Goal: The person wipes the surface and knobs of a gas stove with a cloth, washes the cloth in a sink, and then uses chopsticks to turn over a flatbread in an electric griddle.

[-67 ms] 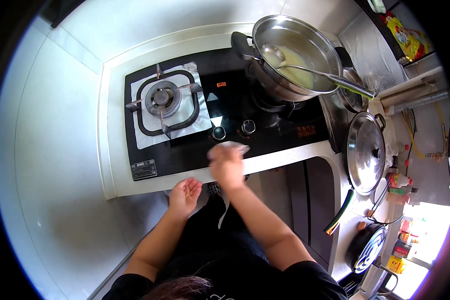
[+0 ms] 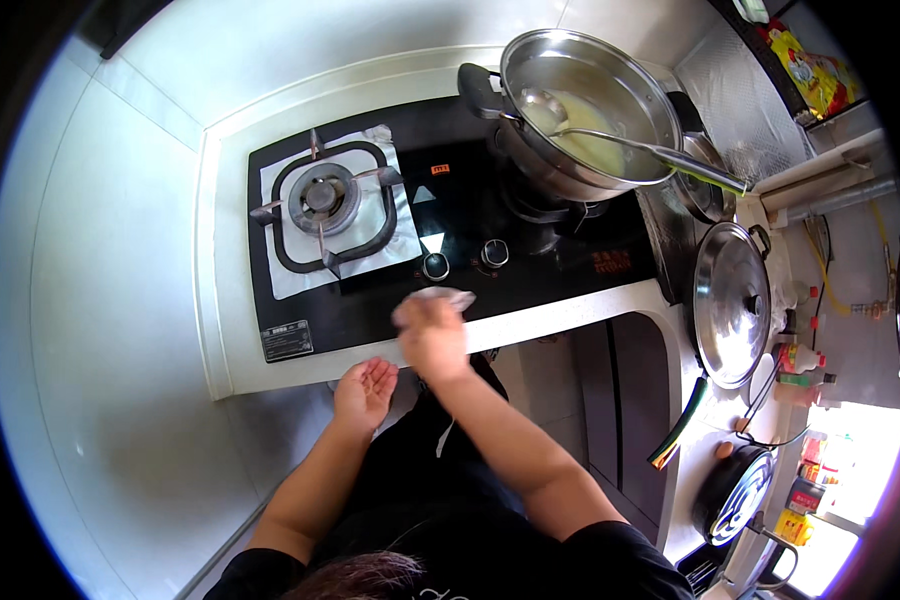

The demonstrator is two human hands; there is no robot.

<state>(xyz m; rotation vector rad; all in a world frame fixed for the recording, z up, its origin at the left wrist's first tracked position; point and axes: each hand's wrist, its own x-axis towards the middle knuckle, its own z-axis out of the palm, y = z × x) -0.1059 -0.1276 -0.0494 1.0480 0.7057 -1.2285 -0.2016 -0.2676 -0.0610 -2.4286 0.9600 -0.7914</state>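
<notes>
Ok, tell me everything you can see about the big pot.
The pot is wide, round and uncovered, of shiny silver metal by its look, with black handles on opposite sides. It stands on the right burner, holding pale yellowish liquid. A metal ladle rests in it, its shaft crossing the rim.

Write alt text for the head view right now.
The right hand holds what looks like a pale cloth at the front of a black stove; the left hand is open near the counter edge. On the stove's right side, a pot of yellowish liquid holds a ladle.
</notes>
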